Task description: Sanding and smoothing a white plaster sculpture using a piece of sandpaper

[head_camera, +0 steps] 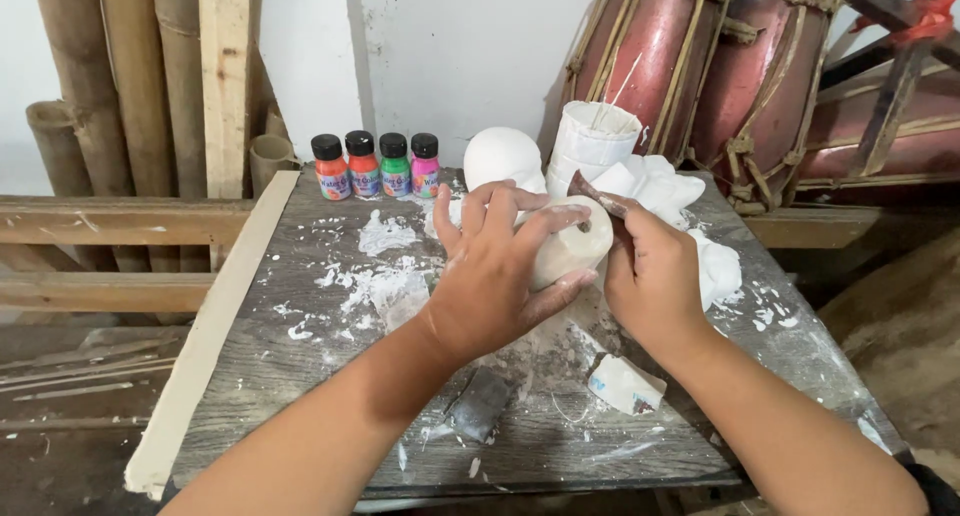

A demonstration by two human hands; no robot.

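My left hand [495, 271] wraps around a white plaster cylinder-shaped piece [572, 244], holding it above the wooden table [300, 361]. My right hand [655, 276] grips a thin brown tool [598, 195] whose tip rests on the top edge of that white piece. A round white plaster ball [500, 156] sits just behind my hands. Several small paint bottles [375, 166] in orange, red, green and pink stand in a row at the table's back.
A white cup-like mould [592, 136] and a heap of white plaster [700, 236] lie at the back right. A small white block [625, 384] and a grey lump [478, 404] lie near me. Red drums [700, 66] and bamboo poles [110, 86] stand behind.
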